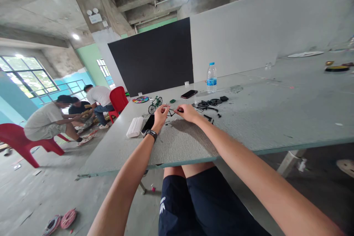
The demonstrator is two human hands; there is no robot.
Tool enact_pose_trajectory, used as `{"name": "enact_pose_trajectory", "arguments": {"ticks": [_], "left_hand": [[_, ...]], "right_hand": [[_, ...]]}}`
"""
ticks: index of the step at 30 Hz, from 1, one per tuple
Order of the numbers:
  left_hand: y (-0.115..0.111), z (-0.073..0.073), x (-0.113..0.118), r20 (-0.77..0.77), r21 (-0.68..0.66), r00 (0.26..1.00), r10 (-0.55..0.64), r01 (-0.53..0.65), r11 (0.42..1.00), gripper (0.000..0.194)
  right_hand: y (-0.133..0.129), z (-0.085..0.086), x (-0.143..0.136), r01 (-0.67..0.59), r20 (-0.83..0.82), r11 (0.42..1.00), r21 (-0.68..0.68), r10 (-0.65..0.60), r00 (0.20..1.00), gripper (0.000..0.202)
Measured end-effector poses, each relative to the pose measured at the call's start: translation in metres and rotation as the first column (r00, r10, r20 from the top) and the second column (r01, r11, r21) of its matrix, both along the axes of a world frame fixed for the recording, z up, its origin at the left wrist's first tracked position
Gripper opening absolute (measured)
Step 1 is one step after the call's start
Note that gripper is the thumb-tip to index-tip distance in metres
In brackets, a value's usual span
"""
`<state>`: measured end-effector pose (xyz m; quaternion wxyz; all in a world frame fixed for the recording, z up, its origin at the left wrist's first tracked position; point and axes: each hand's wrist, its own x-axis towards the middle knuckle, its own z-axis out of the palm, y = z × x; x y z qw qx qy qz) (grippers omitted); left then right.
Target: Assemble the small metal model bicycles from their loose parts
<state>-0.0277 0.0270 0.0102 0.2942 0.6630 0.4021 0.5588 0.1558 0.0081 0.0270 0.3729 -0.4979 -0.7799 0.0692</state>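
Between my hands is a thin black model bicycle frame, held just above the table. My left hand, with a dark watch on its wrist, pinches its left side. The fingers of my right hand are closed on the other side at a small black end; the exact grip is partly hidden. Behind my left hand stands a small green model bicycle with black wheels. Black model wheels and other loose black parts lie to the right of my right hand.
On the table are a white case, a dark phone, another phone, a water bottle, a colourful disc and a small green piece. A black panel stands behind. People sit on red chairs at left.
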Motion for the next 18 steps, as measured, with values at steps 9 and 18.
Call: {"name": "enact_pose_trajectory", "arguments": {"ticks": [9,18], "left_hand": [[-0.0002,0.0012,-0.0002,0.017,-0.005,0.999,0.038,-0.038,0.999,0.02],[0.0006,-0.0006,-0.0018,-0.057,0.021,0.997,0.044,-0.043,0.999,0.02]], "right_hand": [[-0.0004,-0.0004,-0.0019,-0.012,0.001,1.0,0.001,0.012,1.0,0.027],[0.001,-0.0012,-0.0022,-0.017,-0.001,1.0,0.002,0.017,1.0,0.028]]}}
